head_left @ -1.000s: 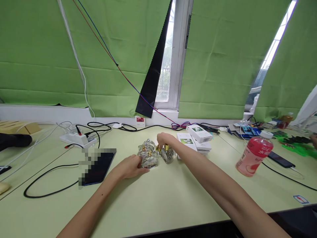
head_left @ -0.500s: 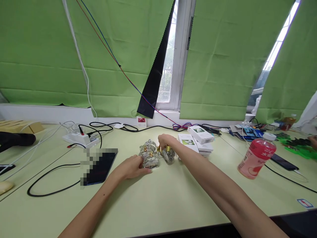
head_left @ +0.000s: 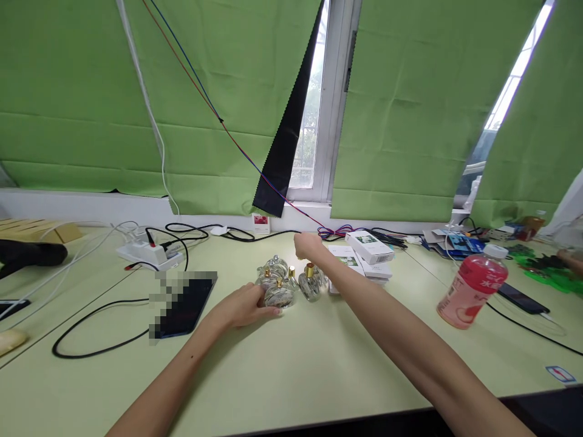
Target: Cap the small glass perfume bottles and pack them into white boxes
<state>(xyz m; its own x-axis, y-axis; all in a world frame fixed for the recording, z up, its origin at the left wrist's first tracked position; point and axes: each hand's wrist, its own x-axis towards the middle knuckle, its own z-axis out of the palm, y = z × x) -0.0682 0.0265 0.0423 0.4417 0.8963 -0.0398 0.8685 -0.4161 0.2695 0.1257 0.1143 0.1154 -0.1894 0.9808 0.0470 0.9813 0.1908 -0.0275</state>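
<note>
A tight group of clear glass perfume bottles with gold-coloured tops stands in the middle of the table. My left hand curls round the left side of the group, its thumb along the front of the nearest perfume bottle. My right hand is closed and held above and behind the bottles; what its fingers pinch is mostly hidden, though a small golden edge shows beneath them. Below it, a perfume bottle leans, with its neck upward. A slimmer gold-topped bottle stands between the two.
White boxes are stacked right of the bottles. A pink drink bottle and a phone lie farther right. Left are a dark tablet, a power strip and loose cables. Another person's hand shows at the right edge.
My right hand has risen away from the bottles, uncovering the gold tops beneath it. My left hand stays at the nearest bottle.
</note>
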